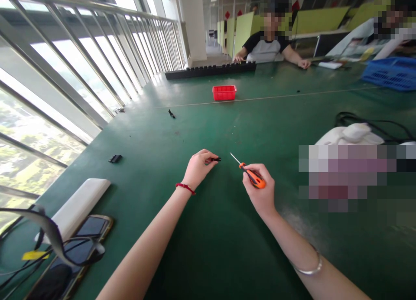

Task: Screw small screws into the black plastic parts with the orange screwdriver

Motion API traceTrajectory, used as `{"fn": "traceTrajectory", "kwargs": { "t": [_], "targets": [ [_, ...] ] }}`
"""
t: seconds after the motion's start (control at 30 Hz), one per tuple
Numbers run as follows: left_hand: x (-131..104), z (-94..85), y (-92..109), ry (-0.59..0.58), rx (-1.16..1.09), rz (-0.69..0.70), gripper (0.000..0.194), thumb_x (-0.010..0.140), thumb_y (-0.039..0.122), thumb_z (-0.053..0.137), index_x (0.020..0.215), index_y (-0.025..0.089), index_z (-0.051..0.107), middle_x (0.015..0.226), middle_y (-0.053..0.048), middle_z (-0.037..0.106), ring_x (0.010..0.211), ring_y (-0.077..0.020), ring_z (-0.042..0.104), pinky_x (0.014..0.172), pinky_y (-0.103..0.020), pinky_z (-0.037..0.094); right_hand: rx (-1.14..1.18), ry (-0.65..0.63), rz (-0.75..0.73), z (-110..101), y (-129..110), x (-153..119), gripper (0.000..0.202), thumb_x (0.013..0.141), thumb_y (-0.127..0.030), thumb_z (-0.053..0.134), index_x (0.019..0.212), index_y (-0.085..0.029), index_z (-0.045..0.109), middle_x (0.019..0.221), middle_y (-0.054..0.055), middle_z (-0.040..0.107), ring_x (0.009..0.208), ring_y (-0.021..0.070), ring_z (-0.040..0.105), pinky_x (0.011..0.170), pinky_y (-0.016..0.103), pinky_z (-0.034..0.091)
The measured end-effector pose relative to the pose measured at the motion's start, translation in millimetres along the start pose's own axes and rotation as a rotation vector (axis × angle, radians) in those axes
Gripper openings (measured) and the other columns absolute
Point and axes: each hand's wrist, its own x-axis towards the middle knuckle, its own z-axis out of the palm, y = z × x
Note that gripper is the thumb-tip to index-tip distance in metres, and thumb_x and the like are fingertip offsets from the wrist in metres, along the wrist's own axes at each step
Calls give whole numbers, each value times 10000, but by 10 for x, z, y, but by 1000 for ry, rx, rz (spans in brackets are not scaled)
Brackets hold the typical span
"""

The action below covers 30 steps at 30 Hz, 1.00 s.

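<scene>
Near the middle of the green table (208,213), my left hand (199,165) pinches a small black part (216,159) between thumb and fingers. To its right, my right hand (261,189) grips an orange and black screwdriver (255,177). The screwdriver's thin metal shaft points up and left, its tip a short way right of the black part and not touching it. A small black piece (171,114) lies farther up the table, and another black piece (115,158) lies at the left.
A red tray (224,92) stands beyond my hands, before a long black strip (211,70). A white box (78,207), phone (81,248) and cables are at the left. White cloth (351,134) and a blue basket (390,73) are at the right. Two people sit opposite.
</scene>
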Motion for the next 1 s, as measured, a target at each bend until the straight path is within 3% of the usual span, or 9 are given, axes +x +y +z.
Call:
{"fn": "traceTrajectory", "kwargs": {
  "t": [0.17,0.37,1.0],
  "targets": [
    [-19,121,-20,-5,43,19,133,789,205,615,871,195,719,895,-33,681,839,-168,631,797,-298,510,-18,51,-93,1,-69,-28,35,809,-191,566,776,-190,574,731,-2,607,657,122,591,591,232,477],
    [-49,119,-48,-2,11,10,134,792,200,614,880,194,716,903,-38,678,846,-171,632,805,-303,503,-78,13,-211,-8,-98,-60,16,813,-183,576,824,-193,583,750,10,628,635,121,592,582,241,489],
    [-39,117,-54,-19,-7,39,173,788,175,597,903,206,722,937,-38,675,871,-167,638,827,-297,511,-64,-55,-192,10,-88,-62,31,810,-187,574,835,-197,589,764,13,644,639,126,609,584,239,503]
  ]
}}
